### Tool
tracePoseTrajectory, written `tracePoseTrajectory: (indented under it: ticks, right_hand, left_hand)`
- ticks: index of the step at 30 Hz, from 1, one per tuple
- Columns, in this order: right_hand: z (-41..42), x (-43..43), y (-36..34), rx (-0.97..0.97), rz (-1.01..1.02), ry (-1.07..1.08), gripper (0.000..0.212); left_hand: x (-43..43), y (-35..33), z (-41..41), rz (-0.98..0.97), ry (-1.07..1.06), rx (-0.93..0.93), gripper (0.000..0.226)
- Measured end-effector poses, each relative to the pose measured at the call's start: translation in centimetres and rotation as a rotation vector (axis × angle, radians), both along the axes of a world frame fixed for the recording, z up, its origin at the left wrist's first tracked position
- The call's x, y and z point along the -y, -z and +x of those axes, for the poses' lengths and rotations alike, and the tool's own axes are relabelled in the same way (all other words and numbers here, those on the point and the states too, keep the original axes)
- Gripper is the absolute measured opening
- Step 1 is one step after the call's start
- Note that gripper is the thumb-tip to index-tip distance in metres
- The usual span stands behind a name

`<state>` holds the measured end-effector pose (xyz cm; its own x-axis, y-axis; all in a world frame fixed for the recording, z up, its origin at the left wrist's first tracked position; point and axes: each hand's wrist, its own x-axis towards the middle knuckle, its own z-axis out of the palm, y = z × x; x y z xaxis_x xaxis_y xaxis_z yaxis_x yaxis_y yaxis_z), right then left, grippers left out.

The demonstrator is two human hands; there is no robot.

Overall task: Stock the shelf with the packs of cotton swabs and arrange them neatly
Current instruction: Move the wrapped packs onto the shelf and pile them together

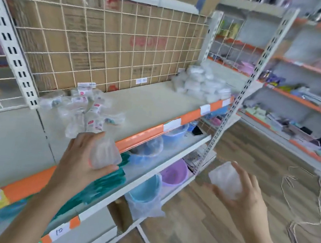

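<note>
Now each hand, left hand (81,152) and right hand (245,191), grips a pack; set left pack (105,154) and right pack (225,180) squarely beside the far-right stack (201,82) on the shelf (157,105).

Clear plastic packs (105,154); white metal shelf (153,104); wood-look floor (214,226).
</note>
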<state>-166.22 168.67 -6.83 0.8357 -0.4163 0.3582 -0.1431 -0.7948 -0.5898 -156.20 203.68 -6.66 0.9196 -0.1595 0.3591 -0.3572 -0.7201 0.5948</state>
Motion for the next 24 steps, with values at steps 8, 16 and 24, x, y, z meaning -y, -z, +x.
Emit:
tracePoseTrajectory:
  ticks: [8, 16, 24]
  right_hand:
    - [3.3, 5.1, -0.5, -0.002, -0.011, 0.128, 0.075]
    - [12.9, 9.2, -2.4, 0.044, -0.111, 0.145, 0.075]
    - [19.5, 10.5, -1.3, 0.041, -0.035, 0.131, 0.078]
  left_hand:
    - [7.8, -0.9, 8.3, -0.030, 0.149, 0.030, 0.087]
    - [13.5, -2.2, 18.3, -0.087, 0.163, 0.053, 0.088]
    - [16.7, -1.1, 25.3, -0.097, 0.152, 0.029, 0.078]
